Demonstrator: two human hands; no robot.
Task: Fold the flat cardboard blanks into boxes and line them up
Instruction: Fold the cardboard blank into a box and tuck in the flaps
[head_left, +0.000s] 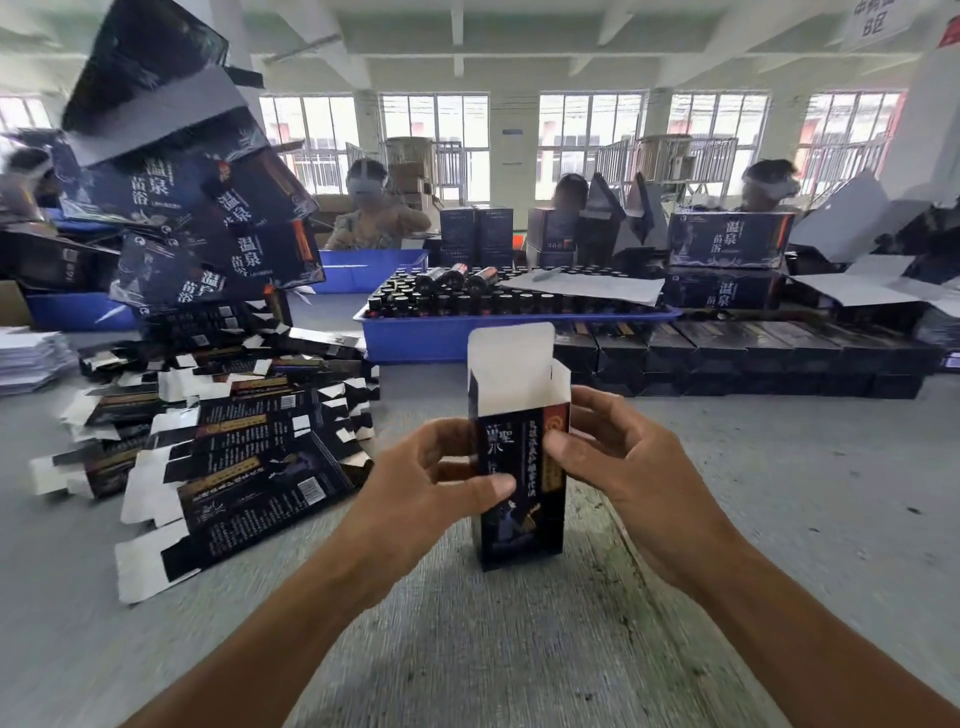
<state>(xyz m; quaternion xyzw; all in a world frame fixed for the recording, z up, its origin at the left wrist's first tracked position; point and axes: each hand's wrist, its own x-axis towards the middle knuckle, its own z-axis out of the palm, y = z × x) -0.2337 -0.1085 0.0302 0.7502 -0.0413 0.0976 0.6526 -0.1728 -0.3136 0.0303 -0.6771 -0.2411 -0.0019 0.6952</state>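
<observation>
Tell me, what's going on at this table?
A person is folding cardboard blanks into boxes. Both hands grip one dark box standing upright on the table: the left hand on its left side, the right hand on its right. Its top flap is open. A pile of flat blanks lies to the left, and a row of finished boxes sits behind, by a blue tray of bottles.
</observation>
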